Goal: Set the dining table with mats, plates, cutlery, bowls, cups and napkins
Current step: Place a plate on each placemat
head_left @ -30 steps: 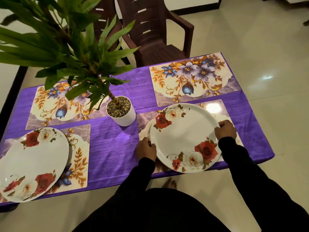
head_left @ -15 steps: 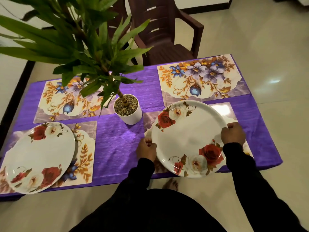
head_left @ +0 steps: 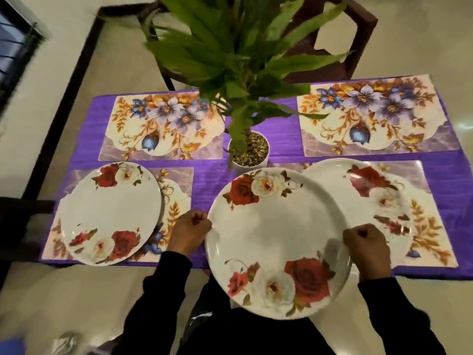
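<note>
The hands, left (head_left: 189,234) and right (head_left: 366,248), grip opposite rims of the lifted plate (head_left: 276,239) at the near table (head_left: 207,175) edge, and the two bare mats (head_left: 163,126) lie straight beyond it, the far-right one (head_left: 368,116) nearer the right hand.

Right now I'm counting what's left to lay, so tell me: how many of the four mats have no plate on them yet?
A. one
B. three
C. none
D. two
D: the two far mats, far left mat and far right mat, lie bare. The near left mat bears a plate, the near right mat another plate, and a third plate is held by the left hand and right hand.
</note>
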